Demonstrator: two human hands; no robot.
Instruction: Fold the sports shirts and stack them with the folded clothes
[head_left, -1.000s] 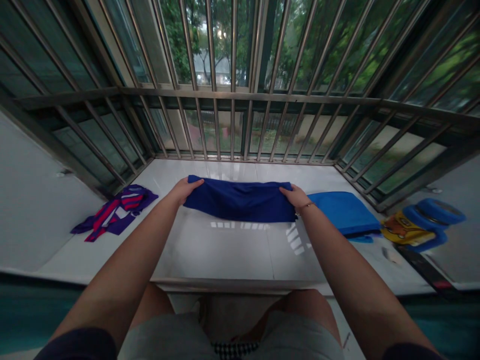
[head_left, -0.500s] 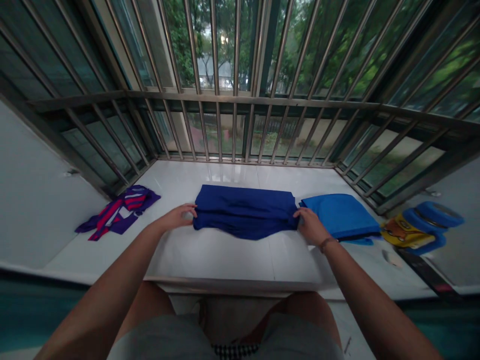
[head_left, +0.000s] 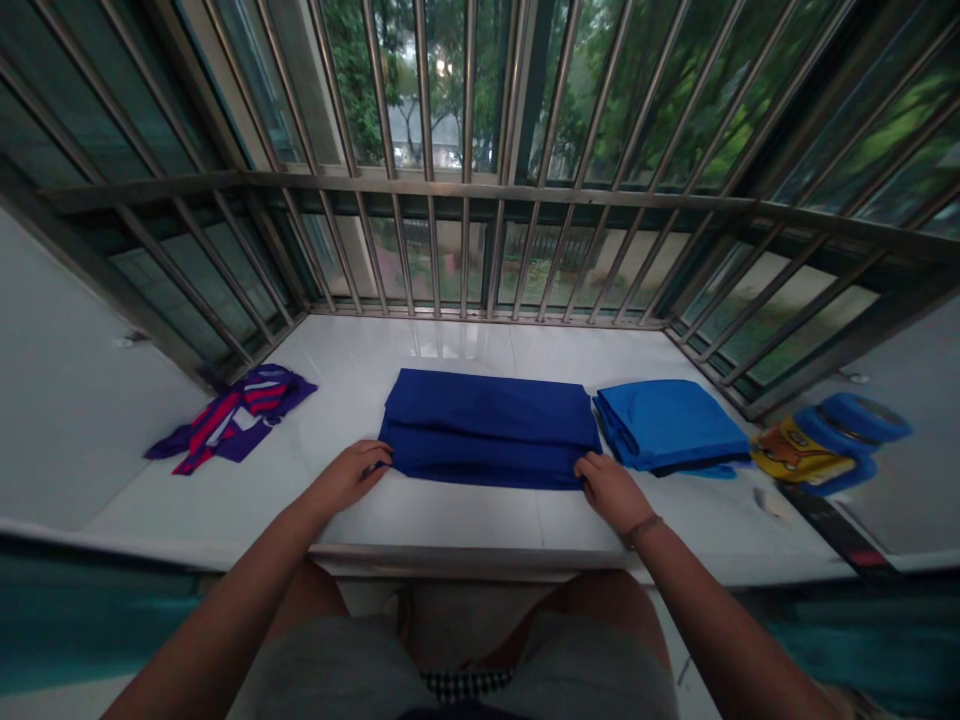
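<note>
A dark blue cloth (head_left: pixel 487 425) lies folded into a flat rectangle on the white window ledge (head_left: pixel 450 520) in front of me. My left hand (head_left: pixel 351 473) pinches its near left corner. Over at the near right corner, my right hand (head_left: pixel 611 487) has its fingers closed on the cloth's edge. Both hands rest on the ledge.
A lighter blue folded cloth (head_left: pixel 667 425) lies just right of the dark one. A crumpled purple and red striped garment (head_left: pixel 236 415) sits at the far left. A yellow and blue toy (head_left: pixel 821 445) lies at the right. Metal window bars (head_left: pixel 465 190) close off the ledge's back and sides.
The dark blue cloth was held up by its two ends. Both hands brought it down and toward me, folding it over, and it now lies flat on the ledge.
</note>
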